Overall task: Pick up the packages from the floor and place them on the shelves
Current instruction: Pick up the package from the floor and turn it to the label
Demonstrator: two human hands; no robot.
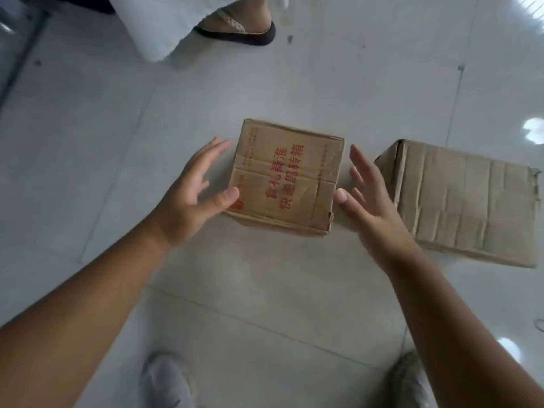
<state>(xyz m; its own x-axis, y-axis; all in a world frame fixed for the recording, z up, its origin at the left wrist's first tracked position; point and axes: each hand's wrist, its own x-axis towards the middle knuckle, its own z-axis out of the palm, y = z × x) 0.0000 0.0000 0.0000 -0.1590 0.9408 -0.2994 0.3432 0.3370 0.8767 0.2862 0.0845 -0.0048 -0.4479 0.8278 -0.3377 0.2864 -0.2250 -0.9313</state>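
Note:
A small cardboard box with red printed characters (287, 176) sits on the pale tiled floor in the middle of the view. My left hand (192, 191) is open at its left side, the thumb touching or nearly touching the near left corner. On the box's right side, my right hand (369, 198) is open with fingers spread, a small gap between palm and box. A second, larger plain cardboard box (468, 201) lies on the floor further right, creased and slightly crushed. No shelves are in view.
Another person's foot in a black-soled sandal (238, 26) and a pale trouser leg (164, 28) stand at the top, beyond the boxes. My own grey shoes (164, 381) are at the bottom edge. A dark strip runs along the far left (17, 69).

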